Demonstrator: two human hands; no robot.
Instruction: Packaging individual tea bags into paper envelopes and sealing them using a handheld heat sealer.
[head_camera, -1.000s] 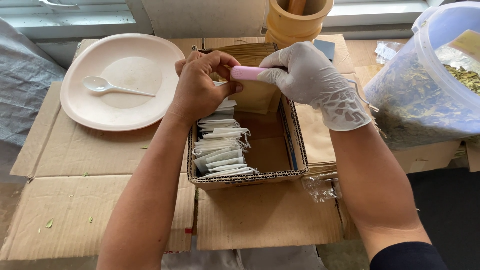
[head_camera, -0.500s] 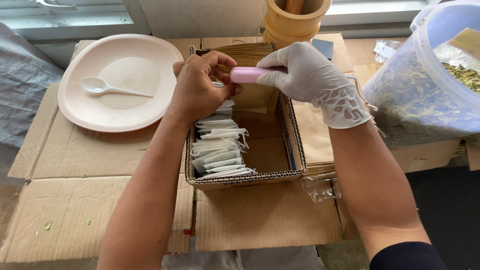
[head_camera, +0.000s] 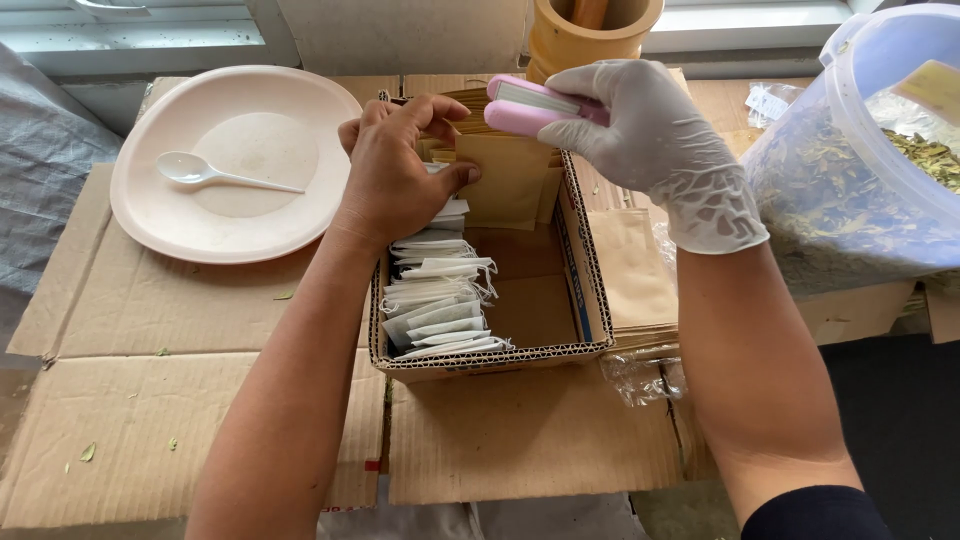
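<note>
My bare left hand (head_camera: 395, 170) pinches the top left of a small brown paper pouch (head_camera: 505, 180) that stands upright over the open cardboard box (head_camera: 590, 290). My gloved right hand (head_camera: 655, 140) holds a pink handheld sealer (head_camera: 530, 105), lifted just above the pouch's top edge with its jaws slightly apart. Inside the box, on the left, lie several white filter bags with strings (head_camera: 440, 295); behind the pouch stand more brown pouches (head_camera: 470, 105).
A cream plate (head_camera: 170, 215) with a white plastic spoon (head_camera: 225, 175) sits at the left. A wooden mortar (head_camera: 590, 30) stands behind the box. A clear plastic tub of dried leaves (head_camera: 860, 170) is at the right. Flat brown pouches (head_camera: 635, 275) lie beside the box on flattened cardboard (head_camera: 150, 410).
My right hand has lifted the pink sealer up and away from the pouch's top edge, and its jaws have parted. My left hand still holds the pouch.
</note>
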